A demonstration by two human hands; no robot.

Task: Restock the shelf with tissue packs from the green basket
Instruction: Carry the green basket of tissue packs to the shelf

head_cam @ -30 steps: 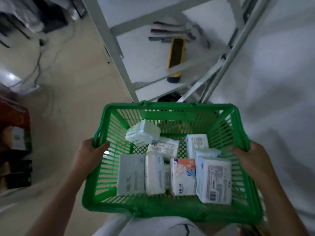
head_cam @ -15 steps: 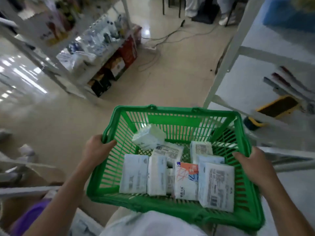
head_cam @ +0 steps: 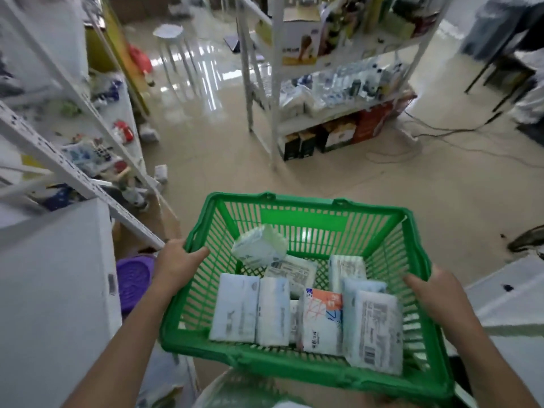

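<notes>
I carry a green plastic basket (head_cam: 306, 219) at waist height in front of me. My left hand (head_cam: 176, 262) grips its left rim, thumb inside. My right hand (head_cam: 435, 293) grips the right rim the same way. Several white tissue packs (head_cam: 235, 307) lie in the basket; one pack (head_cam: 259, 245) leans tilted against the far wall, and one pack has an orange and blue print (head_cam: 322, 316). A white metal shelf unit (head_cam: 67, 169) with small goods stands close on my left. A second shelf unit (head_cam: 329, 83) with white packs and boxes stands ahead across the floor.
Beige tiled floor (head_cam: 368, 187) lies between me and the far shelf. A purple round object (head_cam: 134, 278) sits low beside my left forearm. A white stool (head_cam: 173, 51) stands at the back. Cables (head_cam: 435, 134) trail on the floor at right, near a dark table.
My view has swung left, away from the white shelf with the yellow tool, toward the open aisle and the stocked shelves. Both hands keep the same hold on the basket rims.
</notes>
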